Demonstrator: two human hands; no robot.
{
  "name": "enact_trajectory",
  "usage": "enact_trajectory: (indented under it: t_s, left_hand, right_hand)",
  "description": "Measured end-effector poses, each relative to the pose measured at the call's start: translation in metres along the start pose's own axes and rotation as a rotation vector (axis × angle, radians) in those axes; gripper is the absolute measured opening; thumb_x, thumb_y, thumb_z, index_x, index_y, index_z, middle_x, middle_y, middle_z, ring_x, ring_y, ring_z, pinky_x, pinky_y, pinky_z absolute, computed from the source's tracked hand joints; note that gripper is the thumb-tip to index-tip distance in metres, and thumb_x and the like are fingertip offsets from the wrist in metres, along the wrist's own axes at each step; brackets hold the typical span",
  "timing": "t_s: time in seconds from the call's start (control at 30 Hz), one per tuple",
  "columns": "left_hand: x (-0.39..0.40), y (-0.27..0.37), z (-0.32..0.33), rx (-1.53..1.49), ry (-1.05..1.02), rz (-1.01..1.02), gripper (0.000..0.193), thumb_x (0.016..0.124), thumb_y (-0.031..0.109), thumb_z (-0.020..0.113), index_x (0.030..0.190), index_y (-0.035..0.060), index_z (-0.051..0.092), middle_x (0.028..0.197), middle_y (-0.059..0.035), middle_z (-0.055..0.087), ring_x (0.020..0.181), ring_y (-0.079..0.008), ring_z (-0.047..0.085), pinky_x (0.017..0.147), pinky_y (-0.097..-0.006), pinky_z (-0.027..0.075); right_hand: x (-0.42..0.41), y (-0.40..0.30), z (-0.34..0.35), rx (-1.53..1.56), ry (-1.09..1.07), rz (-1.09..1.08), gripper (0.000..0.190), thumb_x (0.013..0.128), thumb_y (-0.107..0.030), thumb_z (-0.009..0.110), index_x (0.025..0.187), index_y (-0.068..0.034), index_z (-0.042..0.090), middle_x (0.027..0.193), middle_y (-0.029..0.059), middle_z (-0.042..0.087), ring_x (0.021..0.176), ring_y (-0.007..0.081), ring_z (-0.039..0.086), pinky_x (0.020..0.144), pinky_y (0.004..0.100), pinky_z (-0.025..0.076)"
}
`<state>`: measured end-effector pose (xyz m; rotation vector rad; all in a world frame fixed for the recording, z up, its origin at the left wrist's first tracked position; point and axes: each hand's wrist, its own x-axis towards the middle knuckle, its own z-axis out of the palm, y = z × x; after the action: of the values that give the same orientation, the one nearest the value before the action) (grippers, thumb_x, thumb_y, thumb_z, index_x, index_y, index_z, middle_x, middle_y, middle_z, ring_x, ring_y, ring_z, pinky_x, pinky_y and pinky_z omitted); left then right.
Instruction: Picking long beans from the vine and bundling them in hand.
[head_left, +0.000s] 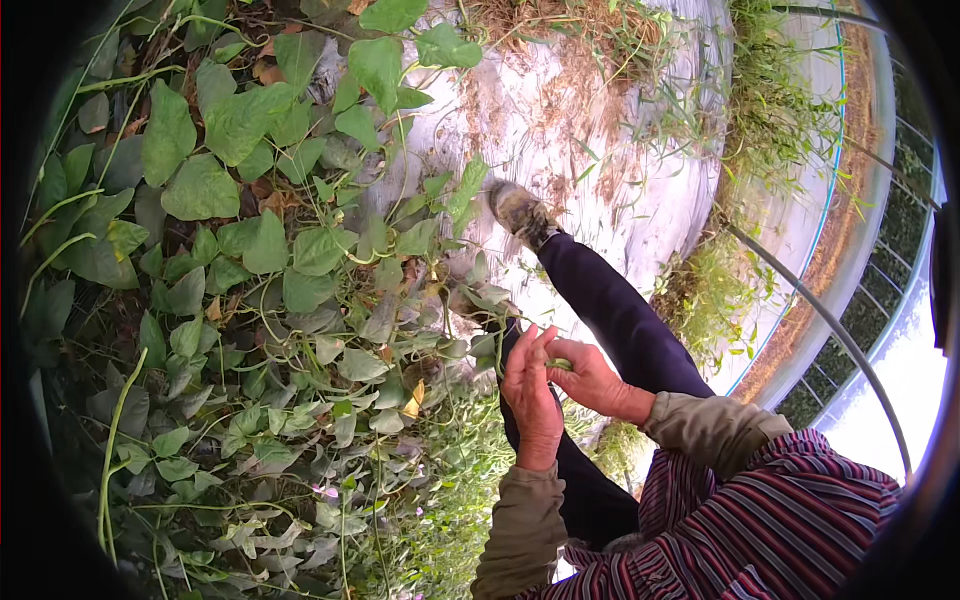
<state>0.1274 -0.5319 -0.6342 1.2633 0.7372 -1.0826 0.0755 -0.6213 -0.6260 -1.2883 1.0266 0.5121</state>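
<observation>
My two hands meet in front of my legs at the edge of the bean plants. My right hand (592, 375) is curled around a green pod (559, 364), one end of which shows beside the fingers. My left hand (534, 397) is raised against it, fingers bent together near the right fingertips. A thin green vine (501, 349) hangs just beside the left fingers; whether they pinch it is hidden. Broad-leaved bean foliage (315, 251) spreads over the ground to the left of both hands.
One patterned shoe (517, 210) stands on pale ground sheeting (600, 127) strewn with dry plant bits; leaves partly cover my other foot. Slim pods (124, 412) rise at the far left. Grass tufts (772, 112) and a curved metal hoop (817, 300) border the right side.
</observation>
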Motion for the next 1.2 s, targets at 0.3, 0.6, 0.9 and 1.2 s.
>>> enact_trajectory:
  t_s: [0.3, 0.6, 0.9, 1.2]
  left_hand:
    - [0.209, 0.088, -0.006, 0.190, 0.184, 0.120, 0.037, 0.089, 0.026, 0.050, 0.119, 0.0033, 0.052, 0.108, -0.0116, 0.064, 0.102, -0.0210, 0.058, 0.087, -0.0352, 0.036]
    - [0.402, 0.110, -0.136, -0.355, 0.620, -0.064, 0.032, 0.092, 0.014, 0.039, 0.121, 0.0057, 0.049, 0.100, -0.0074, 0.065, 0.084, -0.0196, 0.065, 0.053, -0.0246, 0.041]
    - [0.435, 0.109, -0.123, -0.482, 0.552, 0.194, 0.023, 0.088, 0.017, 0.050, 0.104, 0.0036, 0.058, 0.098, -0.0072, 0.066, 0.084, -0.0226, 0.063, 0.063, -0.0273, 0.047]
    - [0.394, 0.099, -0.115, -0.503, 0.379, 0.193, 0.023, 0.089, 0.024, 0.050, 0.099, 0.0052, 0.059, 0.101, -0.0082, 0.065, 0.098, -0.0247, 0.060, 0.085, -0.0318, 0.045]
  right_hand:
    - [0.026, 0.022, -0.014, -0.060, 0.081, -0.002, 0.023, 0.088, -0.021, 0.061, 0.089, 0.001, 0.054, 0.082, 0.0141, 0.053, 0.073, 0.0271, 0.054, 0.064, 0.0364, 0.044]
    - [0.046, -0.025, -0.033, 0.220, -0.167, 0.037, 0.021, 0.092, -0.021, 0.056, 0.090, 0.000, 0.052, 0.076, 0.0107, 0.051, 0.071, 0.0217, 0.054, 0.064, 0.0330, 0.044]
    - [0.049, -0.036, -0.052, 0.272, -0.222, 0.065, 0.023, 0.092, -0.024, 0.054, 0.092, -0.001, 0.053, 0.082, 0.0103, 0.052, 0.074, 0.0234, 0.058, 0.065, 0.0330, 0.045]
    - [0.052, -0.031, -0.045, 0.261, -0.216, 0.065, 0.021, 0.091, -0.021, 0.056, 0.094, -0.001, 0.054, 0.083, 0.0096, 0.053, 0.079, 0.0225, 0.056, 0.069, 0.0324, 0.045]
